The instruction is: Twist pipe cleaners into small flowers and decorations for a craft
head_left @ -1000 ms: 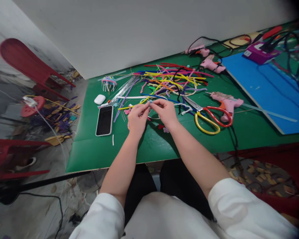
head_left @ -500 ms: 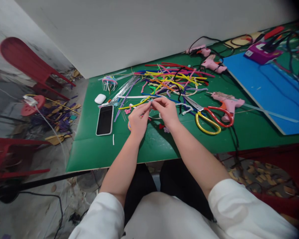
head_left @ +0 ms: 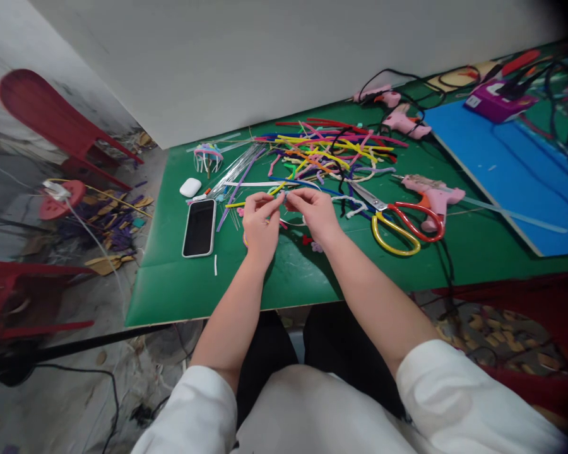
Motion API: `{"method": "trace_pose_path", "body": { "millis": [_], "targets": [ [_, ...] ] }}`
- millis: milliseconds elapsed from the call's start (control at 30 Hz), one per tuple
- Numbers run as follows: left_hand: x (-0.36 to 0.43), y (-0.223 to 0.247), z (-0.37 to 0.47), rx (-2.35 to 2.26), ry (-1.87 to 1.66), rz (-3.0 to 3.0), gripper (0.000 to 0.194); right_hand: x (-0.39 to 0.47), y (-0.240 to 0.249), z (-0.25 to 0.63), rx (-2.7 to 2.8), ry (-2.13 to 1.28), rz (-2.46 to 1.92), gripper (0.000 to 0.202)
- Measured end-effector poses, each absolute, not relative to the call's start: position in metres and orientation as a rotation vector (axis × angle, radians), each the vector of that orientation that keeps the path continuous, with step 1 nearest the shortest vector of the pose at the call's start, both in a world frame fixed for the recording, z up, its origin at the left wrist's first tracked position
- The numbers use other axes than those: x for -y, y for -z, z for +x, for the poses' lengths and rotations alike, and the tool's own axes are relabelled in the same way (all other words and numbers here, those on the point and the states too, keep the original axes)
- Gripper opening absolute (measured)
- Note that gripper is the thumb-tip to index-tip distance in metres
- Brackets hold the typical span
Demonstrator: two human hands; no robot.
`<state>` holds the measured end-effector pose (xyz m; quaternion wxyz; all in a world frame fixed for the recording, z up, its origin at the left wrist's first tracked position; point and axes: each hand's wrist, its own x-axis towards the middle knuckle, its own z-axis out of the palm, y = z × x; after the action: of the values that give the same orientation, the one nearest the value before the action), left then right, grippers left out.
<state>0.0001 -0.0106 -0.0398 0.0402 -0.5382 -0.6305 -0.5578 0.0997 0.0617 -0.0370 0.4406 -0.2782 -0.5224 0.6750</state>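
Both hands meet above the green table [head_left: 170, 287], fingertips nearly touching, with the left hand [head_left: 261, 221] and the right hand [head_left: 315, 213] each pressing thumb against forefinger. Between those tips is a small bluish piece [head_left: 284, 198] (mostly hidden by the fingers, so its shape is hard to tell), and both hands appear to pinch it from opposite sides. It sits just in front of a loose heap of coloured fuzzy stems [head_left: 331, 151], yellow, pink, red, blue and orange among them. Below the right hand, a small red piece [head_left: 307, 239] and a lilac flower-like piece [head_left: 316, 246] lie close together on the table. To the right of that hand rest scissors [head_left: 384, 206] with one yellow and one red handle, their blades pointing toward the heap, and just beyond them a pink glue gun [head_left: 438, 197] lies near a blue board [head_left: 506, 170]. A purple power block [head_left: 499, 102] sits on the board's far end. Left of the left hand are a dark-screened phone [head_left: 199, 228] and, just beyond it, a rounded white case [head_left: 190, 187].
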Motion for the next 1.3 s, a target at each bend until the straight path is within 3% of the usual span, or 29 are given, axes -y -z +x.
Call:
{"method": "trace_pose_path", "body": {
  "millis": [433, 633, 833, 1000, 1300],
  "targets": [
    [0.014, 0.041, 0.004, 1.837, 1.532, -1.721, 0.013, -0.064, 0.043, 0.098, 1.178, -1.753, -0.733, 0.012],
    [0.014, 0.041, 0.003, 1.866, 1.489, -1.810, 0.019, -0.066, 0.042, 0.099, 1.279, -1.649, -0.761, 0.013],
    [0.014, 0.040, 0.002, 1.834, 1.554, -1.715, 0.020, -0.063, 0.034, 0.103, 1.566, -1.359, -0.791, 0.010],
    [0.015, 0.036, 0.003, 1.893, 1.553, -1.675, 0.027, -0.060, 0.030, 0.104, 1.610, -1.341, -0.772, 0.009],
    [0.014, 0.039, 0.002, 1.952, 1.746, -1.582, 0.022, -0.055, 0.033, 0.101, 1.758, -1.328, -0.709, 0.012]
  ]
}}
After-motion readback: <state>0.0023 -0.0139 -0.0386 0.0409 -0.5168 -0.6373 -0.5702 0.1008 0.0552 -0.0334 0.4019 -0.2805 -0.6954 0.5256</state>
